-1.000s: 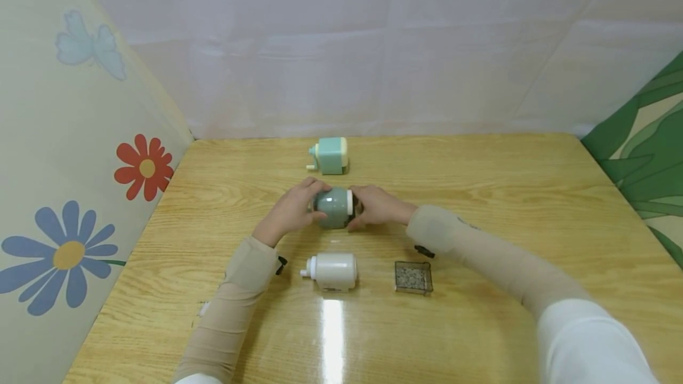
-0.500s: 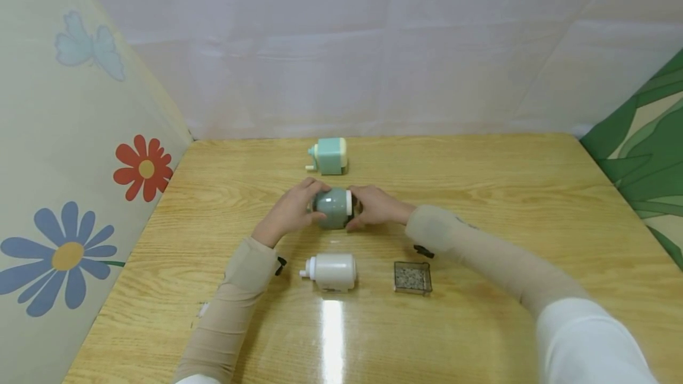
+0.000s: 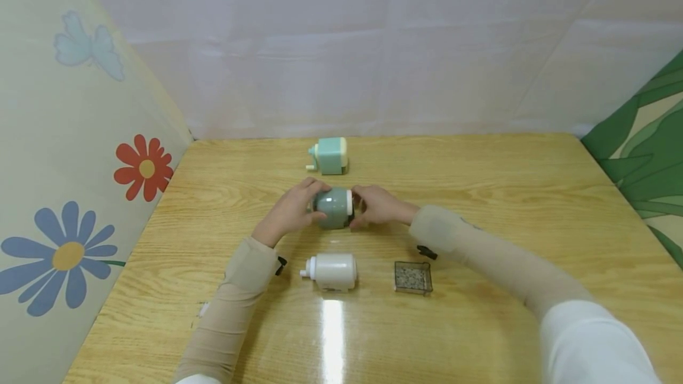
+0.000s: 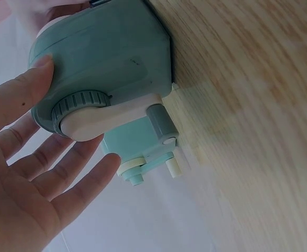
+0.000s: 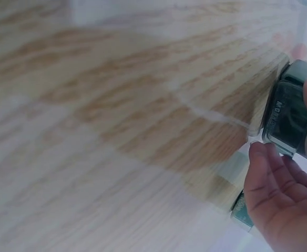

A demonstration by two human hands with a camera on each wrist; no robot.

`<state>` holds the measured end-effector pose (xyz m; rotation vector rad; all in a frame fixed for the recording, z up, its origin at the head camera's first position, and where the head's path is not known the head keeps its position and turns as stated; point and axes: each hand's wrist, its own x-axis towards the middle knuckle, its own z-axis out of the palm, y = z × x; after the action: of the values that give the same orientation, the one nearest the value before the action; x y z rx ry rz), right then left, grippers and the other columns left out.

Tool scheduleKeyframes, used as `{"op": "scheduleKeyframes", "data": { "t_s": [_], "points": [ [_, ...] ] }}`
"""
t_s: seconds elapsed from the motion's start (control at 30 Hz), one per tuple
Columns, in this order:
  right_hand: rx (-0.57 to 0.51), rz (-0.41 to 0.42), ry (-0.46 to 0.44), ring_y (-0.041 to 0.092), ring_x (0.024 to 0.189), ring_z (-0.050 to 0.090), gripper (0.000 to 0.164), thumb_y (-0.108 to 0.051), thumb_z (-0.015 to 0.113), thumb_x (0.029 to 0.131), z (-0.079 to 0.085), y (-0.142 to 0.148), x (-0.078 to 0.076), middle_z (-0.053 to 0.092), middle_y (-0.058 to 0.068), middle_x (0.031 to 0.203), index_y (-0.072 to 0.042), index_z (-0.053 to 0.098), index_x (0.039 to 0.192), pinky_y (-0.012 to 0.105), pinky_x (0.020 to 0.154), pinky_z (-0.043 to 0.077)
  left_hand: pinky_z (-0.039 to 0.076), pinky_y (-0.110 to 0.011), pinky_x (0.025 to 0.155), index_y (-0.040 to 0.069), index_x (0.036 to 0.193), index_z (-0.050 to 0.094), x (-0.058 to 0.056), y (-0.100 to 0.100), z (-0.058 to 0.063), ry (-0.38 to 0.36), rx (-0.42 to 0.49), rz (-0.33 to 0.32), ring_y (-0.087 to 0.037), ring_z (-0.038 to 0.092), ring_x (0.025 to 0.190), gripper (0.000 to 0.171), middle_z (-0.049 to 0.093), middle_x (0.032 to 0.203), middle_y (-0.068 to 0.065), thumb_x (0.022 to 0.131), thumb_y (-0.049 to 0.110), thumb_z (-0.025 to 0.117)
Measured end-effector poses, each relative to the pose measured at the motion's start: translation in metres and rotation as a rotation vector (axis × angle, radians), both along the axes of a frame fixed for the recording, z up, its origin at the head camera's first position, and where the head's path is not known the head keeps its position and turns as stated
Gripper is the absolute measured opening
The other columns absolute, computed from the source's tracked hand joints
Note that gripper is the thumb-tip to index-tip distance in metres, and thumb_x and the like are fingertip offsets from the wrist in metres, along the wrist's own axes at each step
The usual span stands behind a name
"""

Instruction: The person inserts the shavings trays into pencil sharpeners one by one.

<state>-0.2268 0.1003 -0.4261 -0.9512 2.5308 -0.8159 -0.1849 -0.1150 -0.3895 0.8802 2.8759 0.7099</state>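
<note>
A dark green crank pencil sharpener [image 3: 334, 208] lies mid-table between both hands, its white ring facing right. My left hand [image 3: 290, 211] holds its crank end, thumb on one side and fingers on the other. In the left wrist view the cream crank [image 4: 109, 116] with a grey knob shows beside the palm. My right hand [image 3: 380, 205] pinches the front end with thumb and fingertips. There the right wrist view shows a dark shavings drawer [image 5: 288, 113], fingertips right at its corner.
Behind stands a mint pencil sharpener [image 3: 331, 156]. Nearer me are a white pencil sharpener [image 3: 335, 271] and, to its right, a clear drawer [image 3: 413, 278] of grey shavings. A small white item [image 3: 204, 309] lies by the left sleeve. Walls border the table's back and left.
My right hand has shifted very slightly to the right at the sharpener's front end. The left hand and the sharpener stay in place.
</note>
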Motion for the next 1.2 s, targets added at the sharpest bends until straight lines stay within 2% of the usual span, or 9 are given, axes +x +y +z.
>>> {"op": "scheduleKeyframes", "data": {
  "t_s": [0.67, 0.93, 1.2],
  "points": [
    [-0.068, 0.008, -0.023, 0.018, 0.075, 0.055, 0.049, -0.019, 0.081, 0.067, -0.0064, -0.0021, -0.0044, 0.06, 0.007, 0.088, 0.001, 0.054, 0.104, 0.024, 0.064, 0.049, 0.046, -0.038, 0.088, 0.003, 0.121, 0.052, -0.0008, -0.0009, -0.0001, 0.006, 0.003, -0.008, -0.025, 0.054, 0.104, 0.049, 0.053, 0.119, -0.012, 0.077, 0.012, 0.073],
    [-0.076, -0.004, -0.038, 0.017, 0.075, 0.055, 0.05, -0.019, 0.082, 0.066, -0.0053, -0.0045, -0.0049, 0.061, 0.006, 0.087, 0.0, 0.055, 0.104, 0.025, 0.065, 0.049, 0.046, -0.038, 0.089, 0.003, 0.12, 0.053, -0.0012, -0.0013, -0.0008, 0.006, 0.004, -0.004, -0.025, 0.053, 0.105, 0.049, 0.053, 0.119, -0.012, 0.077, 0.012, 0.073],
    [-0.094, -0.006, -0.02, 0.017, 0.072, 0.054, 0.048, -0.02, 0.083, 0.064, -0.0057, -0.0079, -0.0047, 0.06, 0.005, 0.081, -0.001, 0.056, 0.098, 0.026, 0.062, 0.047, 0.046, -0.038, 0.089, 0.002, 0.121, 0.053, -0.0012, -0.0009, -0.0011, 0.01, 0.001, -0.009, -0.026, 0.054, 0.105, 0.049, 0.053, 0.119, -0.013, 0.077, 0.012, 0.073]
  ]
}}
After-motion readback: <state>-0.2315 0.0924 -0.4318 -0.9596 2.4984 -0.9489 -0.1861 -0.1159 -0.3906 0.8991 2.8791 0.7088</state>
